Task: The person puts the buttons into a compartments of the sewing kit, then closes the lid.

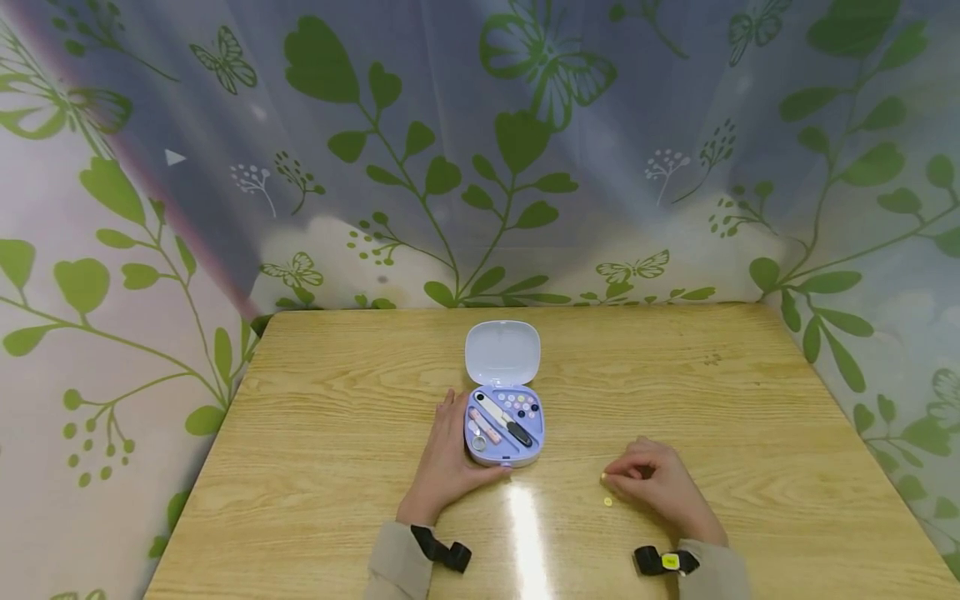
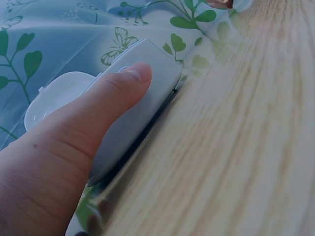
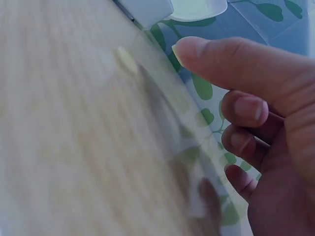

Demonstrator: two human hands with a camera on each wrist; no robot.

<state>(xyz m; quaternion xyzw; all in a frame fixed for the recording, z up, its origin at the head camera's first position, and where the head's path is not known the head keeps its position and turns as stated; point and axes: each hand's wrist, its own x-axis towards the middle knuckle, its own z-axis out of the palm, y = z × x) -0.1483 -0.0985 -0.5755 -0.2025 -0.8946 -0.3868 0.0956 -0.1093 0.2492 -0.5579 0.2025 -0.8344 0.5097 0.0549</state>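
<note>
My left hand (image 1: 447,462) holds a lilac sewing box (image 1: 491,460) from its left side, the thumb along the front wall. The white lid (image 1: 502,354) stands open at the back. Inside the box lie several small buttons (image 1: 521,398), a white tool with a black handle (image 1: 517,432), a pink-and-white stick (image 1: 487,427) and a small round metallic piece (image 1: 478,443). To the right of the box, my right hand (image 1: 663,486) pinches a small yellow button (image 3: 177,55) between thumb and forefinger, above the table. Another yellow button (image 1: 607,502) lies on the wood just below the fingertips.
The wooden table (image 1: 337,375) ends at the back against a curtain (image 1: 420,167) with green leaves and butterflies. Similar cloth hangs at both sides. A bright light reflection runs down the tabletop between my hands. A black strap (image 1: 442,550) circles each wrist.
</note>
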